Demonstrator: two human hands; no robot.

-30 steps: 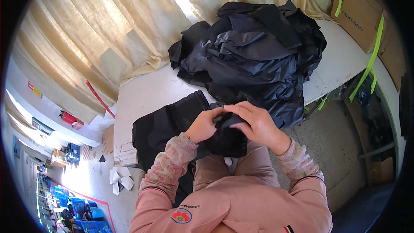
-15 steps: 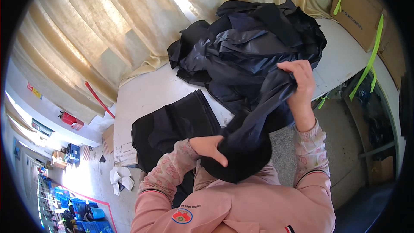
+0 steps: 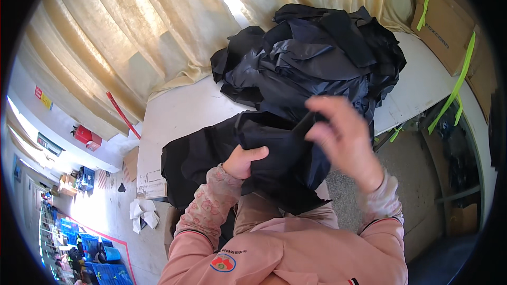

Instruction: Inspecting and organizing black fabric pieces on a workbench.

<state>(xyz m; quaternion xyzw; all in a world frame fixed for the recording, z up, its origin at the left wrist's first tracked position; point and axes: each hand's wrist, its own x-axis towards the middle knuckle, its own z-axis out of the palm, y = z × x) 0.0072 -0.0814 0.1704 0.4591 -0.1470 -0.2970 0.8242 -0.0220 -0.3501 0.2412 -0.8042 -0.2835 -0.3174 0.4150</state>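
A piece of black cloth [image 3: 274, 150] is spread in front of my body, its near end hanging over the table edge against my lap. My left hand [image 3: 244, 161] is closed on its near left part, thumb on top and the other fingers hidden underneath. My right hand [image 3: 346, 137], blurred by motion, has a raised corner of the cloth between thumb and fingers. Under the cloth's left side lies a flat stack of black pieces [image 3: 182, 153]. Beyond it, a large heap of crumpled black and dark navy fabric [image 3: 311, 53] covers the back of the table.
The white table [image 3: 171, 103] stands against beige curtains [image 3: 116, 37]. Cardboard boxes [image 3: 446, 26] with yellow-green straps are at the back right. A red bar [image 3: 122, 113] rises by the left edge. White scraps [image 3: 143, 215] and blue crates [image 3: 108, 272] are on the floor at left.
My right hand has moved left and nearer the left hand, bringing the cloth with it. The cloth, earlier bunched over my lap, now lies flatter across the stack.
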